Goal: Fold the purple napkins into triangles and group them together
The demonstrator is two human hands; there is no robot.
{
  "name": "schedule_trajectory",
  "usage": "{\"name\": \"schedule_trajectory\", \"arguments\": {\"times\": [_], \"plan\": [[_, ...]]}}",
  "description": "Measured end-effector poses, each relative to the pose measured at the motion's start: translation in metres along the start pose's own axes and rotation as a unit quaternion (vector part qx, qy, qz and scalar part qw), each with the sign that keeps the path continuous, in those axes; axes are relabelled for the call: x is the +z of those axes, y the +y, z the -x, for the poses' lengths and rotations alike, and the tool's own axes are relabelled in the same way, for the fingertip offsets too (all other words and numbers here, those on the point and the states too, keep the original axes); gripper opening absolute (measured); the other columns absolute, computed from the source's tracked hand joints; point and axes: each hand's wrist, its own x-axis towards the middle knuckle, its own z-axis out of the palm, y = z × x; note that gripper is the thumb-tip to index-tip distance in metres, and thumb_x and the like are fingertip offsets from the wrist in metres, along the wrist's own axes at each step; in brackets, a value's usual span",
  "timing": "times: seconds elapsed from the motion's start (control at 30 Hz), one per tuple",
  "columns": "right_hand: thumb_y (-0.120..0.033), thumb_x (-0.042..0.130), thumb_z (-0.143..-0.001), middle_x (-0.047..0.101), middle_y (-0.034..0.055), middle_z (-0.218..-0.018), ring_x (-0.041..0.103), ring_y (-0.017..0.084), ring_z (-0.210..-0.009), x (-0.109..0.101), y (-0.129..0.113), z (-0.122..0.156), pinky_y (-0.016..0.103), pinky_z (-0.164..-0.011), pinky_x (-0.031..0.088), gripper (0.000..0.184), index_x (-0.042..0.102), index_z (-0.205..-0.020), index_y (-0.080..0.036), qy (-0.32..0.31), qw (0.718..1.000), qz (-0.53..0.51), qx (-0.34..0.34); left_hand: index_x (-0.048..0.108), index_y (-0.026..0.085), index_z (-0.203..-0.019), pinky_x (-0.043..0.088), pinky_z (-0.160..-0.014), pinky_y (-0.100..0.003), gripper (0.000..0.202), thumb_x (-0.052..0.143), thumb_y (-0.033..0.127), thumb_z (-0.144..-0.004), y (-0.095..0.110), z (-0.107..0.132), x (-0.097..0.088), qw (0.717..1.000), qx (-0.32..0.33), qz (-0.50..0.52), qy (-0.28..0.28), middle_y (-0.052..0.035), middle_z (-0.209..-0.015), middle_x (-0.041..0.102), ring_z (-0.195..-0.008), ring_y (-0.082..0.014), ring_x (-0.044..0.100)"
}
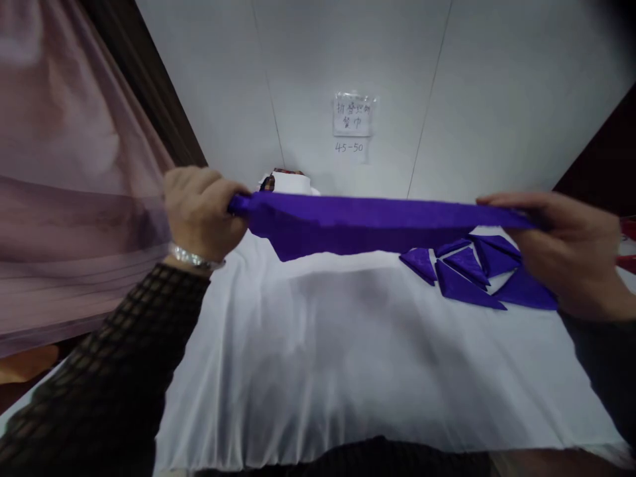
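A purple cloth napkin [358, 222] is stretched taut in the air between my two hands, above the white-covered table. My left hand [201, 209], with a silvery bracelet at the wrist, is closed in a fist around its left end. At the other end, my right hand [571, 245] pinches the cloth between thumb and fingers. A flap of the napkin hangs lower near the left side. Several folded purple napkins [467, 281] lie on the table beneath and beside my right hand, some in triangle shapes.
The white tablecloth [348, 358] has soft creases and hangs at the front. Behind the raised napkin, partly hidden, stands a white object [292, 182] with a patterned dark-orange item. Handwritten paper signs [352, 119] are on the pale wall. A pinkish curtain [74, 199] hangs at left.
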Motion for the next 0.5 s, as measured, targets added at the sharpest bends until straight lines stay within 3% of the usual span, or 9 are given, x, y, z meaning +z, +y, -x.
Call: {"name": "schedule_trajectory", "arguments": {"times": [0.07, 0.1, 0.23, 0.37, 0.5], "plan": [[-0.022, 0.059, -0.078, 0.069, -0.0003, -0.099, 0.064, 0.021, -0.094, -0.006, 0.009, 0.032, 0.039, -0.089, 0.049, 0.025, 0.068, -0.1, -0.029, -0.059, 0.998, 0.016, 0.025, 0.063, 0.023, -0.075, 0.036, -0.083, -0.04, 0.018, 0.049, 0.033, -0.078, 0.002, 0.034, -0.001, 0.997, 0.054, -0.056, -0.012, -0.0011, -0.07, 0.056, -0.083, -0.0191, 0.053], [-0.022, 0.057, -0.078, 0.069, -0.0004, -0.104, 0.062, 0.022, -0.099, -0.007, 0.017, 0.048, 0.04, -0.091, 0.048, 0.028, 0.067, -0.102, -0.031, -0.114, 0.993, -0.004, 0.04, 0.063, 0.024, -0.074, 0.038, -0.078, -0.038, 0.017, 0.049, 0.032, -0.078, 0.004, 0.052, 0.001, 0.995, 0.082, -0.049, -0.042, -0.0013, -0.066, 0.056, -0.077, -0.0187, 0.053], [-0.025, 0.055, -0.075, 0.07, 0.0009, -0.102, 0.064, 0.025, -0.098, 0.0, 0.046, 0.113, 0.042, -0.091, 0.049, 0.027, 0.069, -0.097, -0.032, -0.238, 0.961, -0.07, 0.127, 0.063, 0.025, -0.076, 0.041, -0.066, -0.034, 0.017, 0.047, 0.025, -0.079, 0.012, 0.125, 0.011, 0.97, 0.141, 0.041, -0.192, -0.0025, -0.063, 0.059, -0.065, -0.0185, 0.054], [-0.03, 0.053, -0.073, 0.069, 0.0036, -0.104, 0.063, 0.026, -0.099, 0.013, 0.058, 0.171, 0.044, -0.093, 0.046, 0.028, 0.071, -0.095, -0.029, -0.327, 0.913, -0.076, 0.231, 0.062, 0.025, -0.079, 0.043, -0.064, -0.031, 0.014, 0.049, 0.021, -0.076, 0.02, 0.184, 0.018, 0.94, 0.11, 0.111, -0.305, -0.0034, -0.073, 0.064, -0.067, -0.018, 0.057], [-0.03, 0.053, -0.075, 0.069, 0.0039, -0.105, 0.063, 0.025, -0.099, 0.012, 0.056, 0.205, 0.042, -0.092, 0.046, 0.028, 0.072, -0.095, -0.027, -0.389, 0.876, -0.09, 0.272, 0.06, 0.025, -0.076, 0.043, -0.061, -0.027, 0.014, 0.05, 0.017, -0.074, 0.027, 0.216, 0.012, 0.888, 0.039, 0.192, -0.416, -0.0002, -0.073, 0.062, -0.067, -0.0155, 0.058]]}}
